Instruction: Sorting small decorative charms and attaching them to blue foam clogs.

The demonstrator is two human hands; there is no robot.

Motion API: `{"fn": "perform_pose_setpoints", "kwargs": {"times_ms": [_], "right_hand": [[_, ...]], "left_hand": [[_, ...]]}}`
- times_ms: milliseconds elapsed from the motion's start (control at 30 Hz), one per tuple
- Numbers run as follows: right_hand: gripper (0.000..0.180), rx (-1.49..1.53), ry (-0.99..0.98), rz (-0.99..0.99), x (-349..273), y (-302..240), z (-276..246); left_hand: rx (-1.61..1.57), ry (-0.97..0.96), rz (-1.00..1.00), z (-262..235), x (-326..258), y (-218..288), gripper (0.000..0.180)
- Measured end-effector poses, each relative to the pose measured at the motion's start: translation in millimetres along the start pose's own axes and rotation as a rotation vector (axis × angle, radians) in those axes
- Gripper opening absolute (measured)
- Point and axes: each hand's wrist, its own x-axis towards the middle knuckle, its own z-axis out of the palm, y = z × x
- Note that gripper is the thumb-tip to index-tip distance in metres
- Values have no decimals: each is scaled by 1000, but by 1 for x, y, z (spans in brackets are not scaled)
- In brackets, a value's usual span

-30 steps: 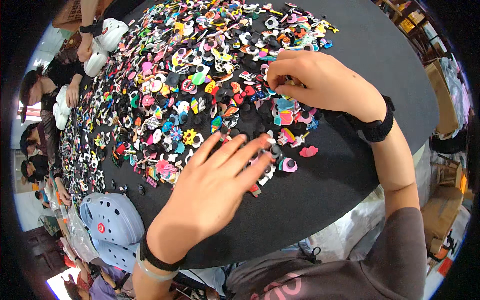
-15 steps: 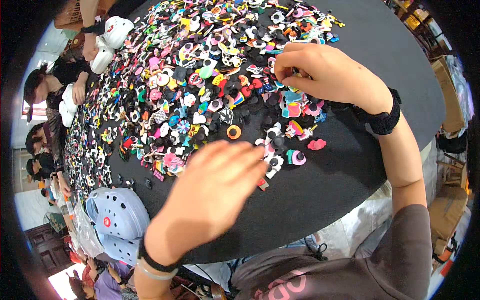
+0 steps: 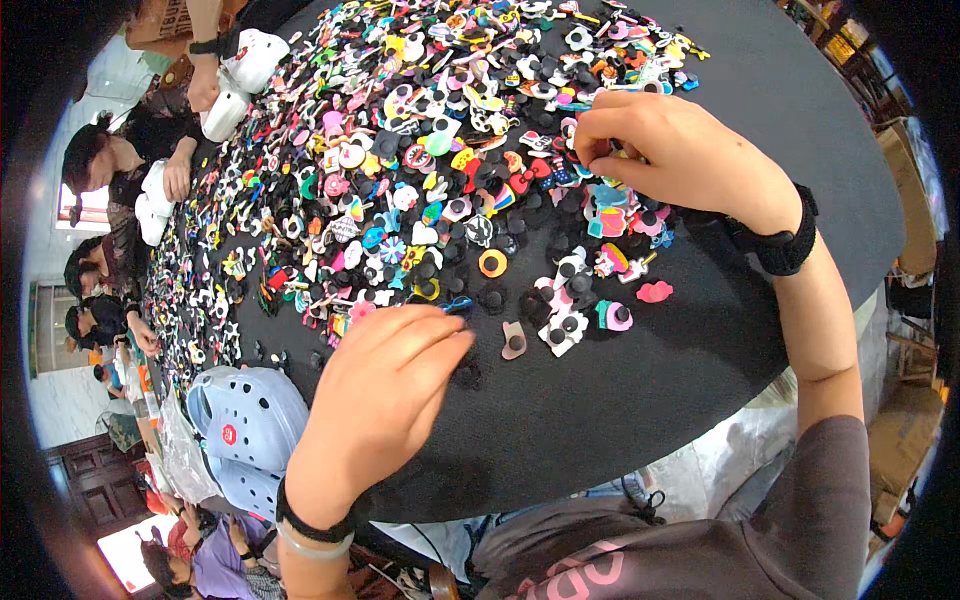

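Note:
Small rubber shoe charms point(image 3: 420, 160) lie in a broad heap on a black-covered table point(image 3: 640, 400), many with dark button backs up. My left hand point(image 3: 385, 395) hovers by the heap's near edge, its fingers drawn together. A small blue piece point(image 3: 457, 305) shows beside its fingertips; what the fingers pinch is hidden. My right hand point(image 3: 690, 150) is curled over the heap's right side, thumb and fingers closed, their grip out of sight. Between the hands are an orange ring-shaped charm point(image 3: 492, 263), a beige charm point(image 3: 513, 341) and a pink charm point(image 3: 655, 292). Left of my left hand sits a light blue clog point(image 3: 250, 415) with a red charm.
Across the table's left side, other people's hands point(image 3: 178, 170) hold white clogs point(image 3: 153, 205). A clear plastic bag point(image 3: 185, 450) lies beyond the blue clogs. Cardboard boxes point(image 3: 905, 430) stand on the floor at the right.
My left hand has drawn back to the left and its fingers have closed together, uncovering the beige charm. My right hand keeps its place over the heap. The view has shifted slightly.

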Motion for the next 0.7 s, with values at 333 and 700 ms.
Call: {"fn": "perform_pose_setpoints", "kwargs": {"times_ms": [333, 700], "right_hand": [[8, 7, 28, -19, 5, -5, -4], [10, 41, 1, 111, 8, -20, -7]], "left_hand": [[-20, 96, 108, 44, 60, 6, 16], [51, 264, 46, 39, 33, 0, 14]]}}
